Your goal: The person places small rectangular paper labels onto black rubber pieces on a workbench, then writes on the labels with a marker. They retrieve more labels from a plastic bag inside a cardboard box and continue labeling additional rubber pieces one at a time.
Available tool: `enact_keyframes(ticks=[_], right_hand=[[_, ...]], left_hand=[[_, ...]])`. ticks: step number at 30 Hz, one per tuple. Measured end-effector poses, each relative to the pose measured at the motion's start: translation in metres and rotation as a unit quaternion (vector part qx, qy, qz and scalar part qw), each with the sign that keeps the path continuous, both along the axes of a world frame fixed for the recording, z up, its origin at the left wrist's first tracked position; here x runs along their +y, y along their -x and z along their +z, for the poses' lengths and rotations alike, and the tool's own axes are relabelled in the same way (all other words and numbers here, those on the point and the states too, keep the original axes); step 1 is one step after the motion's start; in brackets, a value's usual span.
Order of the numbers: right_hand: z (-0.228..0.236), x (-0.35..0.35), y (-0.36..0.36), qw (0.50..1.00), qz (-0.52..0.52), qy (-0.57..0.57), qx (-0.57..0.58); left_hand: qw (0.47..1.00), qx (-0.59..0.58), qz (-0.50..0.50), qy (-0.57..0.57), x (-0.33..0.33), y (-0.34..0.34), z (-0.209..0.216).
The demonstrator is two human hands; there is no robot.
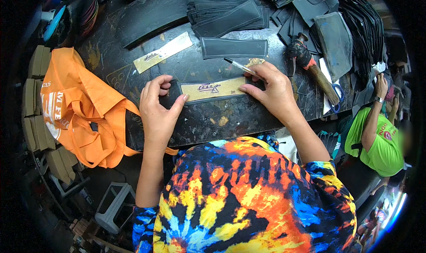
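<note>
both hands flat (left hand [156, 108], right hand [271, 89]), fingers pressing down

Bright even light, dark fisheye rim

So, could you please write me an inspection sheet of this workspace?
Surface: dark, stained worktable.
Job's things: tan template strip lying on a black piece.
Clutter: second strip, outlined black piece, stacked black pieces, hammer, scissors, orange bag.
Grippers: left hand presses the template's end; right hand holds a pen.
Cables: nothing seen.
Surroundings: a person in green nearby.
</note>
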State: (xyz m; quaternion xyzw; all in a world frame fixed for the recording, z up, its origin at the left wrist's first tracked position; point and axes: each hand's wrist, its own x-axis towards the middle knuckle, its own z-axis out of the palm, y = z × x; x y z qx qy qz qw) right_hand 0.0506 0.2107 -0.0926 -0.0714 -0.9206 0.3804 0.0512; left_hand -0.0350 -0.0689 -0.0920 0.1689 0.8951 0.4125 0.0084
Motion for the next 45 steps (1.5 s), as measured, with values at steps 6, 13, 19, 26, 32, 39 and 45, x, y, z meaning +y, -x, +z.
enact_keyframes(ticks=[6,13,19,26,32,39,45], right_hand=[[0.002,0.001,0.000,1.000,0.005,0.009,-0.008],[0.002,0.001,0.001,1.000,0.007,0.008,-0.006],[0.003,0.001,0.000,1.000,0.010,0.008,-0.009],[0.004,0.000,0.001,1.000,0.016,-0.008,0.000],[0.002,0.000,0.001,1.000,0.018,0.000,0.004],[0.003,-0.001,0.001,1.000,0.015,-0.002,0.003],[0.007,-0.002,0.001,1.000,0.011,-0.009,-0.012]], left_hand=[[1.000,0.007,-0.011,0.002,-0.001,0.002,-0.001],[1.000,0.006,-0.015,0.007,-0.001,0.002,0.001],[1.000,0.000,-0.017,0.009,-0.001,0.002,0.003],[0.978,0.127,-0.142,0.091,0.008,-0.004,0.011],[0.972,0.113,-0.197,0.060,0.018,-0.008,0.006],[0.964,0.163,-0.196,0.071,0.016,-0.013,0.001],[0.964,0.167,-0.194,0.076,0.015,-0.014,-0.001]])
